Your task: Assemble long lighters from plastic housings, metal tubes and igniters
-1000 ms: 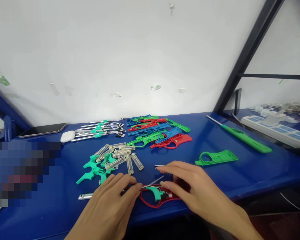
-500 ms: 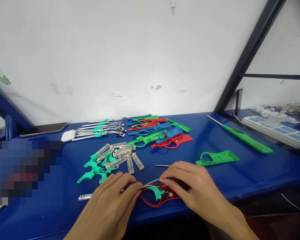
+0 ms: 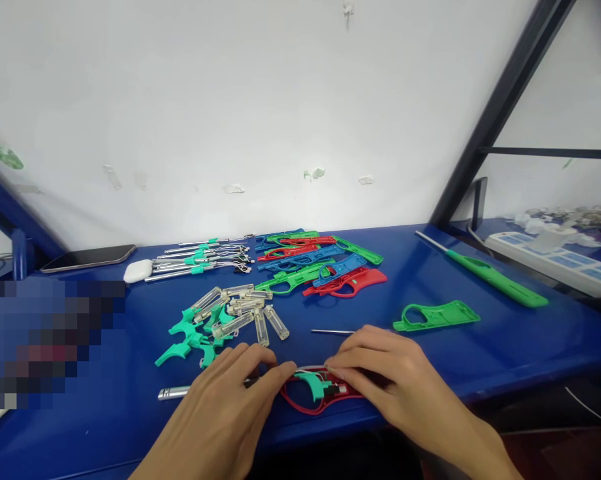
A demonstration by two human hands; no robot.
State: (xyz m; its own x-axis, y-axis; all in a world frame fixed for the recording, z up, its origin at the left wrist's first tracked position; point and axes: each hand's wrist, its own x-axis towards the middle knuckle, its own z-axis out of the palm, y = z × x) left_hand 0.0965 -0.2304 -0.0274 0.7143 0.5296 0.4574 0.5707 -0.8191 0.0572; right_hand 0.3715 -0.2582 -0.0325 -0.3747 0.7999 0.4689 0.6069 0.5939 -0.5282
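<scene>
A red lighter shell half (image 3: 349,399) lies near the front edge of the blue table, with a green trigger (image 3: 314,385) seated in it. A thin white tube (image 3: 311,368) runs along the shell's far side. My left hand (image 3: 225,403) has its thumb and forefinger closed at the tube's left end. At the tube's right end, my right hand (image 3: 393,373) pinches it; its other fingers are bent above the shell. From under my left hand a metal lighter barrel (image 3: 173,393) sticks out to the left. My fingers hide both ends of the shell.
Clear fuel tanks (image 3: 261,327) and green triggers (image 3: 180,351) are heaped beyond my left hand. Behind are coloured shell halves (image 3: 287,278) and metal barrels (image 3: 170,273). A green shell half (image 3: 443,315), an assembled green lighter (image 3: 500,280) and a thin rod (image 3: 330,331) lie farther right.
The white tube, arched up between my hands before, now lies lower and flatter along the shell. My left thumb has slid right along it; my right fingertips have shifted slightly right and down.
</scene>
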